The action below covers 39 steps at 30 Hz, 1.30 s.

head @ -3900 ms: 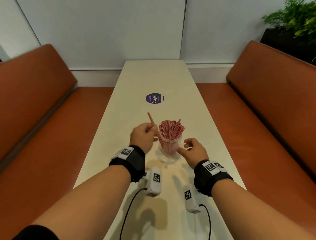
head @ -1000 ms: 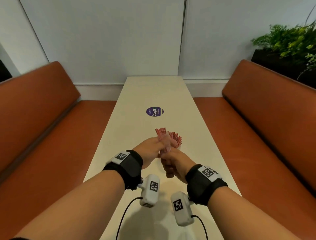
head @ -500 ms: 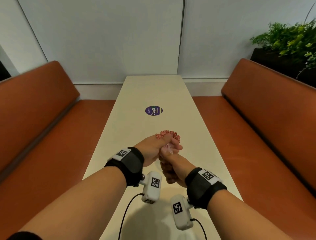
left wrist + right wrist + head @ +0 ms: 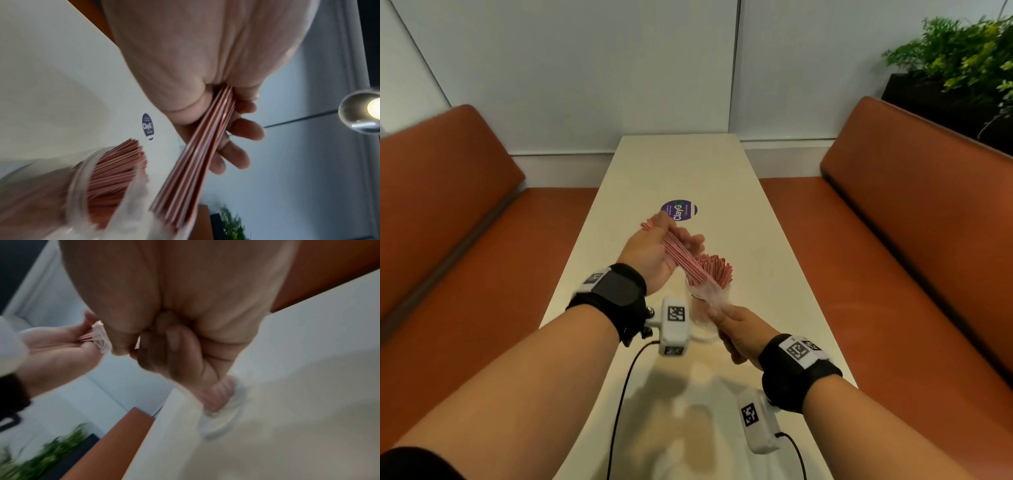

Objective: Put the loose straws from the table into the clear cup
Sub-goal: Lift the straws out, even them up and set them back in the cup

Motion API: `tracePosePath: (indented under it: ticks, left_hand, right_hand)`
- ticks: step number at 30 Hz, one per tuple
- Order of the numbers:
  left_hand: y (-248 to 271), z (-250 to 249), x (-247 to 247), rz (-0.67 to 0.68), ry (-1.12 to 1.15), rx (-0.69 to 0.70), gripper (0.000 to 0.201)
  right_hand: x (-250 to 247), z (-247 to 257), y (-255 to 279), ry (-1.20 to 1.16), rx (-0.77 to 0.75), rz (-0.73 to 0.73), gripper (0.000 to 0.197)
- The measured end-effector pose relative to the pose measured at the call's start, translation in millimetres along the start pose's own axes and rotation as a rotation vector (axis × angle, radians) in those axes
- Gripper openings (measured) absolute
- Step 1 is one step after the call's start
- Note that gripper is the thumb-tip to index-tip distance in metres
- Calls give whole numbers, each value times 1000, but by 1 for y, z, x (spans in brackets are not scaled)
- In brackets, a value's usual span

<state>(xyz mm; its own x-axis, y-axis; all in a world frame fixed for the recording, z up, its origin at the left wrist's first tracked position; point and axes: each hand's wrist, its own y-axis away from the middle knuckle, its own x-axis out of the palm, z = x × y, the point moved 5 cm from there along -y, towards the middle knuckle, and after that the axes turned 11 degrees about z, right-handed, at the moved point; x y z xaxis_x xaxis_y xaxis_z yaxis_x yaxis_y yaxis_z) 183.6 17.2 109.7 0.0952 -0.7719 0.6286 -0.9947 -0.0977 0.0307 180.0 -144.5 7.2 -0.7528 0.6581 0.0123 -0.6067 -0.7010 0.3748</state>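
Half a second ago both hands met in one knot over the straws; now they have drawn apart along a slant. The left hand has risen up and away, its fingers curled around a bundle of red straws; the right hand has dropped nearer the body, clenched on the tail of a clear plastic wrapper that sheathes the bundle's lower end. The clear cup stands on the table between the hands, below the slanting bundle, packed with upright red straws; earlier the hands hid it. The purple sticker lies beyond the left hand.

The cup's left wall is hidden behind the left wrist's white camera block; where wrapper ends and cup rim begins is hard to separate, both being clear and blurred. From the right wrist, the grip shows only as a tight fist, the cup a pale smear.
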Motion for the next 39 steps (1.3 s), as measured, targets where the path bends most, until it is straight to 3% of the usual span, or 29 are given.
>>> tracePosePath:
  ticks: [4,6,12,15,20,23,26,28,29,32,33,39]
  left_hand:
    - [-21,-12,-8,-88,-146,131,38]
    - [-30,0,-9,-87,-307,106,36]
    - [-46,42,-3,116,-864,15,41]
    - [-47,52,-3,173,-1023,-47,39]
    - [-52,63,-13,112,-1020,-93,9]
    - [-57,58,-14,61,-974,-30,14]
    - [-53,39,-13,-61,-907,140,17]
    - [-47,32,-11,-101,-1119,209,22]
    - [-46,37,-6,-37,-1308,188,30]
    - [-47,73,2,326,-1953,-39,51]
    - [-49,81,-2,373,-2073,-84,53]
    - [-52,90,-6,339,-2148,-127,59]
  right_hand:
    - [-49,-9,-4,-4,-12,-445,29]
    - [-58,-7,-11,0,-29,-524,28]
    - [-61,-4,-47,45,-33,-483,43]
    - [-62,-6,-55,112,-38,-479,43]
    - [-61,-11,-59,113,-67,-487,31]
    - [-60,-13,-62,106,-82,-487,22]
    - [-59,-13,-63,85,-89,-482,25]
    - [-59,-13,-63,50,-90,-482,30]
    - [-60,-13,-63,34,-92,-479,31]
    - [-60,-14,-64,-10,-90,-467,24]
    - [-60,-15,-65,-13,-90,-464,22]
    - [-62,-14,-63,27,-67,-472,26]
